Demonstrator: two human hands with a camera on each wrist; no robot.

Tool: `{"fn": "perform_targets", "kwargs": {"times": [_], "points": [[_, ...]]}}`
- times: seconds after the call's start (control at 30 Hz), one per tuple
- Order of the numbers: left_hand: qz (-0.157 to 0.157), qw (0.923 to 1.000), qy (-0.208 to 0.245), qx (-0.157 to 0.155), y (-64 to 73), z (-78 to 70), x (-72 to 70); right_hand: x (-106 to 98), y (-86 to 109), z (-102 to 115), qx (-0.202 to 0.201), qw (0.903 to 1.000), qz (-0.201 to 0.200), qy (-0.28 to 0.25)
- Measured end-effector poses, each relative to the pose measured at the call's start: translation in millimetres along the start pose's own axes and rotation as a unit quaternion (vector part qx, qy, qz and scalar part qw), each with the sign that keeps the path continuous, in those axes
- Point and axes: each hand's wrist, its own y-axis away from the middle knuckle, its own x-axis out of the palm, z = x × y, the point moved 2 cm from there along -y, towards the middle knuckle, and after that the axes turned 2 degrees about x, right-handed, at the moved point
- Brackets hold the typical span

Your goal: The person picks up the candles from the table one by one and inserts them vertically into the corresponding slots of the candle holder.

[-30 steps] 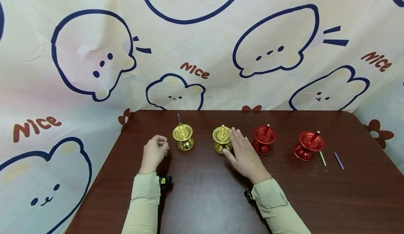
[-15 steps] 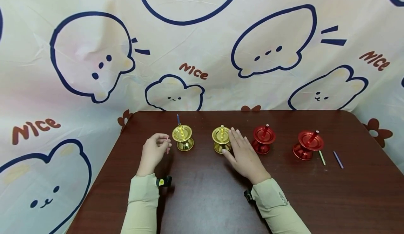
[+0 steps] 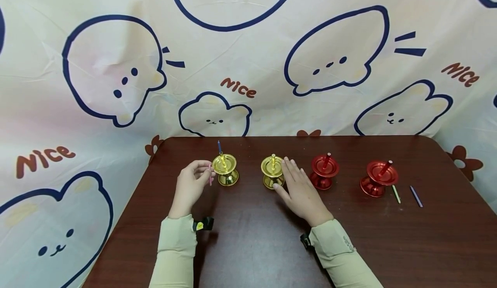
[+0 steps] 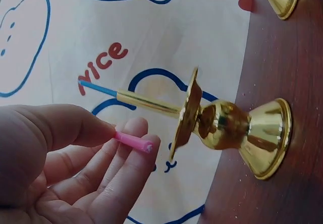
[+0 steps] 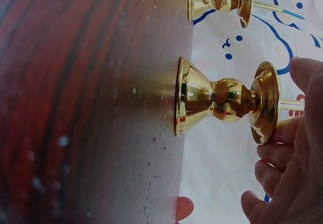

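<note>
My left hand (image 3: 189, 191) pinches a short pink candle (image 4: 133, 142) between thumb and fingers. It is just left of a gold candle holder (image 3: 228, 178), whose central tube carries a thin blue candle (image 4: 99, 88). In the left wrist view the pink candle is apart from that holder's dish. My right hand (image 3: 303, 195), fingers straight, lies beside the second gold candle holder (image 5: 227, 100). Its fingers are close to that holder's dish; whether they touch it, I cannot tell. No candle shows above this second holder's tube in the head view.
Two red candle holders, a nearer one (image 3: 324, 173) and a farther one (image 3: 378, 178), stand to the right. A green candle (image 3: 396, 194) and a purple candle (image 3: 416, 196) lie by the farther one. A patterned cloth (image 3: 268, 42) hangs behind the brown table (image 3: 248, 245).
My left hand has moved slightly right toward the first gold holder, and the pink candle in its fingers has come into clear view. The right hand has stayed in place.
</note>
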Motion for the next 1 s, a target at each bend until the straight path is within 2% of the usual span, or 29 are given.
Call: {"fn": "perform_targets", "kwargs": {"times": [0.5, 0.8, 1.0], "points": [[0.005, 0.9978, 0.039, 0.053, 6.3, -18.8, 12.2, -0.7, 1.4, -1.0, 0.003, 1.0, -0.004, 0.003], [0.002, 0.9965, 0.022, 0.08, 10.4, -27.2, 17.8, -0.8, 1.7, -0.3, -0.004, 1.0, -0.006, 0.006], [0.011, 0.9944, 0.045, 0.095, 10.9, -34.4, 27.4, -1.5, -0.6, 0.5, -0.002, 0.9999, -0.002, 0.01]]}}
